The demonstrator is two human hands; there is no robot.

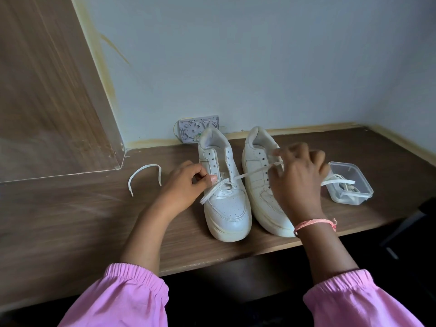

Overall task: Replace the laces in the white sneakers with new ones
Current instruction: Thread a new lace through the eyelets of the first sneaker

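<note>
Nearest the camera, two pink elastic-cuffed sleeves reach forward over the front edge of a wood-grain bench. A pink thread bracelet circles the right wrist.

The left hand rests just left of the left sneaker, its fingers curled together with thumb and forefinger pinching one end of a white lace. That lace is threaded through the lowest eyelets of the left sneaker; one flat end trails down past the left hand toward the toe, and the other end runs up and to the right, taut, across the gap between the shoes. The right hand is raised over the right sneaker, fingers curled and clamped on that rising end of the lace.

Both white sneakers stand side by side on the bench, toes toward the person, heels toward the wall. The upper eyelets of both are open.

To the right of the right hand, a clear plastic container sits on the bench with more white laces lying in it and draping over its rim. Well to the left, a loose white lace lies curved on the bench.

Behind the left sneaker's heel, a pale patterned box leans against the blue-grey wall. A wooden panel rises at the left.
</note>
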